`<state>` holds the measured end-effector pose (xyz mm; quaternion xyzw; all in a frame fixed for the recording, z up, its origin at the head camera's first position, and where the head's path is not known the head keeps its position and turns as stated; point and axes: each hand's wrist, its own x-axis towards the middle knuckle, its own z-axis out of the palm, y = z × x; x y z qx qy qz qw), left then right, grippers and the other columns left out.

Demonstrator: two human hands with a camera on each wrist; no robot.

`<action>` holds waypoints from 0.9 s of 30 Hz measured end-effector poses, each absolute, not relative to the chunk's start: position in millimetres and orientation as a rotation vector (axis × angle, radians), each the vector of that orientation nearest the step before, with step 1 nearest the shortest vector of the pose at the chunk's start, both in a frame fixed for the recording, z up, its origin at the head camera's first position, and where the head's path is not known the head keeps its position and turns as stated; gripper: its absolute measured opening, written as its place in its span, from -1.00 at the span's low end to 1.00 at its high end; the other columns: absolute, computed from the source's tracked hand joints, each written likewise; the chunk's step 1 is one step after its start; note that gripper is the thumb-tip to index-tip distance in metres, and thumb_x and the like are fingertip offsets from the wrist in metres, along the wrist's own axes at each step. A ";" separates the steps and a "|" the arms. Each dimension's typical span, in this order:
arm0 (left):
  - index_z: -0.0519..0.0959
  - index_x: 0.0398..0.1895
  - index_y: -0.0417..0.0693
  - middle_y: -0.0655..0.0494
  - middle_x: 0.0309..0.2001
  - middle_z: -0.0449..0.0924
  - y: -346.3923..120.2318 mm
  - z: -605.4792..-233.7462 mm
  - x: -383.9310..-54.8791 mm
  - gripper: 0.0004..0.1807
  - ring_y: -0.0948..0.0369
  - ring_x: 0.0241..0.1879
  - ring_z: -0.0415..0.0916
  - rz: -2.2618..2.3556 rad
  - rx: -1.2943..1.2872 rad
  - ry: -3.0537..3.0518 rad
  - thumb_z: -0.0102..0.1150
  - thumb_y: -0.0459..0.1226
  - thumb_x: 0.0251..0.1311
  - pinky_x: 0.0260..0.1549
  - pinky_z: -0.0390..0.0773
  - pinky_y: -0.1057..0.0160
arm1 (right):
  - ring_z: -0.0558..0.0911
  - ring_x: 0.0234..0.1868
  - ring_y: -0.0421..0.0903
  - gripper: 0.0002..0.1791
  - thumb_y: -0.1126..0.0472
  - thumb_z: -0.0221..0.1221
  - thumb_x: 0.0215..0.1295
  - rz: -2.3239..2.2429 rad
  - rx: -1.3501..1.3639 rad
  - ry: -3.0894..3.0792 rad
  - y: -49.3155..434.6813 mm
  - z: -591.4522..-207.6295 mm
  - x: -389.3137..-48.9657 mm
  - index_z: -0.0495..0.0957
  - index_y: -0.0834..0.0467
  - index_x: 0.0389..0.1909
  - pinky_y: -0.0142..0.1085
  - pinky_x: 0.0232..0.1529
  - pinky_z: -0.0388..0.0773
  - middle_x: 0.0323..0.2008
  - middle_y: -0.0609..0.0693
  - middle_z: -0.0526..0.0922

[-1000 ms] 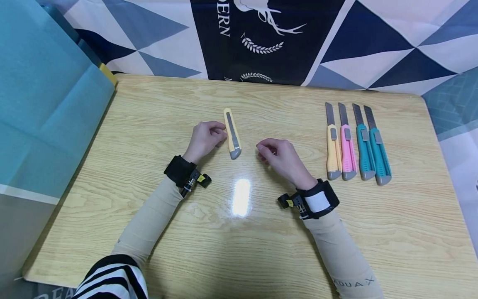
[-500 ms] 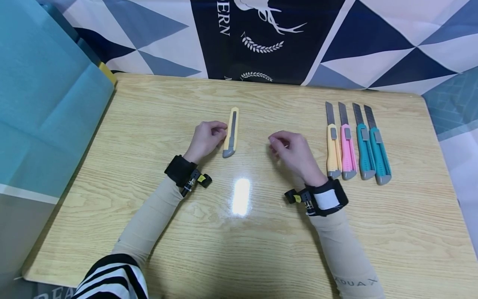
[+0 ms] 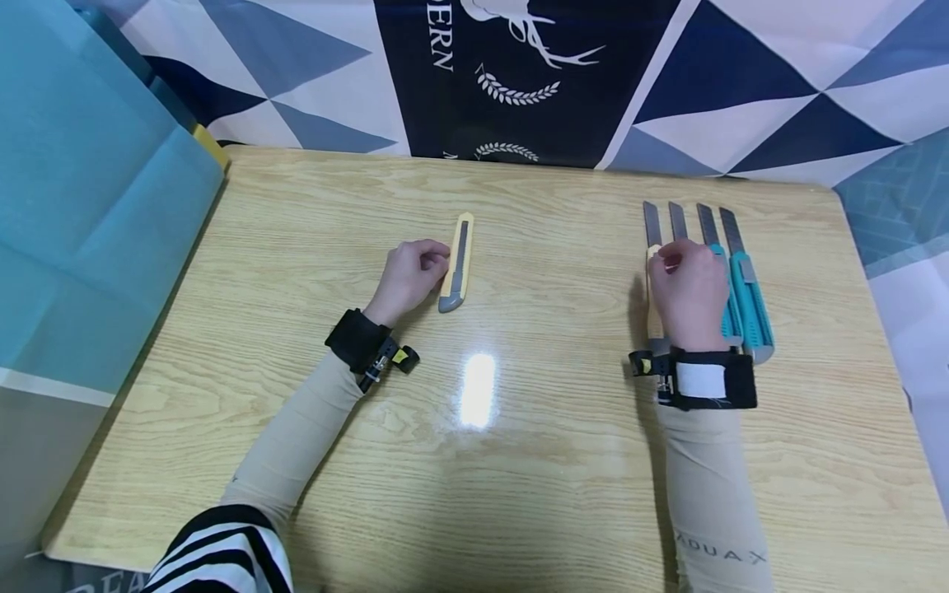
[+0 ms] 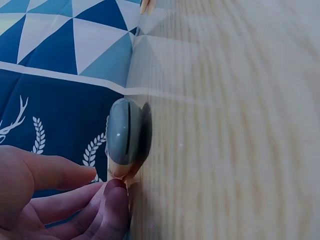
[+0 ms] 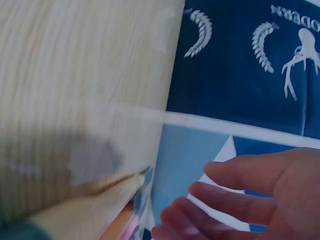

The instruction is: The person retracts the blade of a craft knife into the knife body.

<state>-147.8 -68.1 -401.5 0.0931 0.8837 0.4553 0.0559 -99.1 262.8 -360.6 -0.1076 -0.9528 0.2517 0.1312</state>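
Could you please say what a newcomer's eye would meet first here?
Probably the four cutters with bare blades, rowed on the table at right, with the right hand over them. Next, the lone yellow cutter, its blade not extended, beside the left hand; then the printed cloth beyond the table.

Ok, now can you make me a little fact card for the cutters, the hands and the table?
Blade in: lone yellow cutter
Blades out: another yellow cutter, pink cutter, two teal cutters
Left hand: at the lone yellow cutter's edge, seemingly touching
Right hand: above those four, partly hiding them
Table: light wood pattern
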 end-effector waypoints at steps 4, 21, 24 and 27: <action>0.57 -0.11 -0.29 -0.08 -0.33 0.59 -68.7 -401.5 -147.2 -0.79 0.18 -0.40 0.51 1.389 0.294 2.687 0.06 -0.43 0.21 -0.44 0.56 0.25 | 0.47 -0.39 0.18 -0.71 0.25 0.04 0.29 0.670 -0.371 -2.835 270.1 -363.3 -98.4 0.55 0.43 -0.20 0.00 -0.52 0.42 -0.34 0.32 0.56; 0.57 -0.12 -0.29 -0.07 -0.32 0.58 -68.7 -400.7 -147.1 -0.79 0.19 -0.41 0.49 1.383 0.321 2.679 0.03 -0.43 0.22 -0.45 0.55 0.25 | 0.50 -0.36 0.26 -0.70 0.32 0.08 0.18 0.632 -0.450 -2.996 274.1 -371.1 -98.8 0.44 0.43 -0.11 0.15 -0.44 0.48 -0.24 0.37 0.53; 0.57 -0.12 -0.28 -0.07 -0.32 0.58 -68.7 -401.1 -147.4 -0.79 0.18 -0.39 0.48 1.380 0.329 2.686 0.03 -0.43 0.22 -0.42 0.54 0.24 | 0.50 -0.39 0.23 -0.68 0.28 0.13 0.16 0.621 -0.459 -3.018 273.0 -371.5 -99.3 0.43 0.44 -0.13 0.11 -0.45 0.47 -0.31 0.35 0.53; 0.57 -0.13 -0.29 -0.07 -0.31 0.58 -69.0 -401.2 -147.4 -0.80 0.18 -0.36 0.47 1.371 0.341 2.698 0.04 -0.44 0.22 -0.37 0.53 0.23 | 0.47 -0.55 0.15 -0.73 0.23 0.19 0.14 0.615 -0.472 -3.032 273.0 -372.2 -100.1 0.47 0.41 -0.33 -0.02 -0.61 0.42 -0.55 0.24 0.51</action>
